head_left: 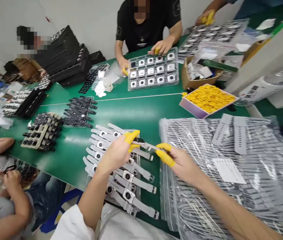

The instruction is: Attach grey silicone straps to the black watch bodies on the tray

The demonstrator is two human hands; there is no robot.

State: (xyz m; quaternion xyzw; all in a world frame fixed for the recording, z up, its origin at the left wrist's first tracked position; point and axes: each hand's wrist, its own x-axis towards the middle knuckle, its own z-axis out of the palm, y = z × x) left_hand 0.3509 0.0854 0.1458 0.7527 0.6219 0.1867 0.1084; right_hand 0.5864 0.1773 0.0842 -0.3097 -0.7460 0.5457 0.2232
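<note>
Yellow finger cots cover fingertips on both my hands. My left hand (120, 146) pinches a smartwatch body (138, 141) with a dark face, seen nearly edge-on. My right hand (178, 160) pinches a grey watch strap (151, 146) whose end meets the watch body; whether it is seated in the slot I cannot tell. Below my left hand lies a tray of watches with grey straps (128, 195), backs up, in overlapping rows. Right of my right hand, clear bags of grey straps (193, 133) are spread out, with two loose grey straps (240, 135) on top.
A box of yellow finger cots (208, 98) stands behind the bags. Across the green table (121, 111), a co-worker handles a tray of watch bodies (152, 71). Black-strapped watches (80, 111), a beige rack (41, 133) and stacked black trays (68, 60) stand left. Another person sits at left.
</note>
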